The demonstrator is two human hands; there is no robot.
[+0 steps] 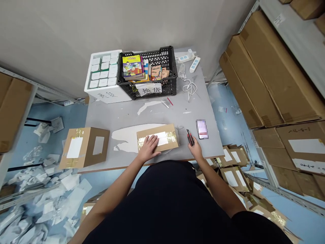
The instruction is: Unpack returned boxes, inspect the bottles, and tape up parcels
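A flat cardboard box (166,131) lies closed near the front of the table, with clear tape at both ends and a white label on top. My left hand (149,149) rests on it, fingers stretched out across the label. To the right of the box, my right hand (195,149) is closed around a red and black utility knife (190,138), its tip pointing away from me. A phone (202,129) with a lit screen lies just beyond that hand. A torn white sheet (124,135) lies under the box on the tabletop.
A larger taped carton (95,147) stands at the table's left edge. Behind are a white foam box (106,94) of small boxes and a black crate (166,89) of books. Power strips (195,64) and a white cable (190,87) lie back right. Cartons (232,178) and paper scraps (50,200) cover the floor.
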